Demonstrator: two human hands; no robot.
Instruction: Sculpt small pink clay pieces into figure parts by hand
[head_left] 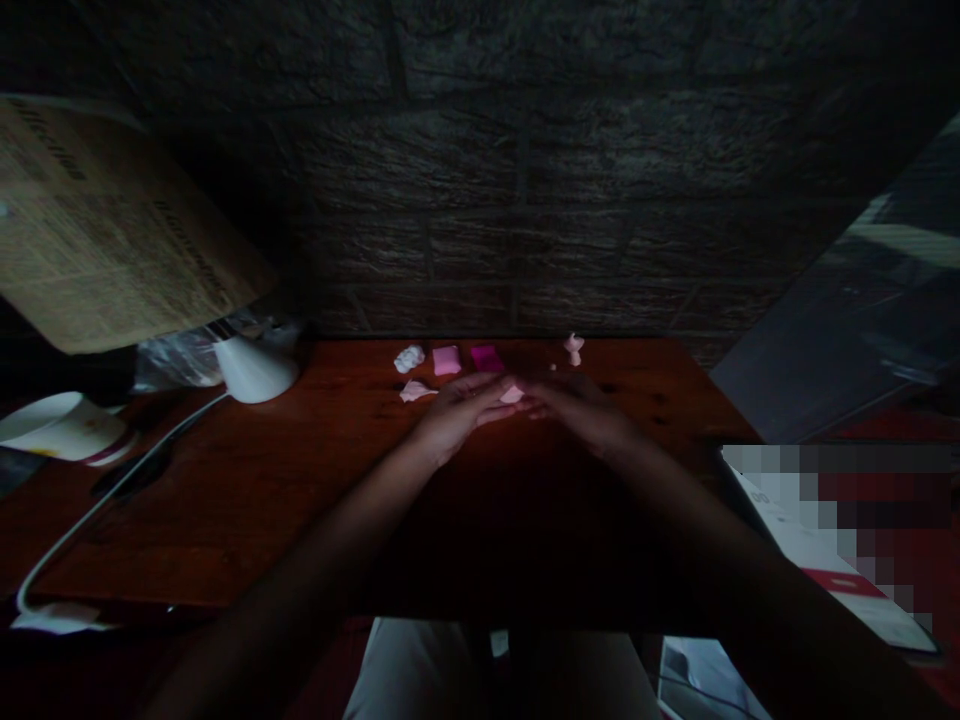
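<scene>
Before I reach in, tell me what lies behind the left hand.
Behind the left hand, a pink square piece and a magenta square piece show on the table. Anything the hand covers cannot be seen.

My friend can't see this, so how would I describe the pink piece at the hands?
At the brown wooden table below the wall, find the left hand and right hand close together near the far edge. A pale pink piece shows between them. Unlike the square pink piece and the magenta piece lying beyond, it has a hand on either side.
</scene>
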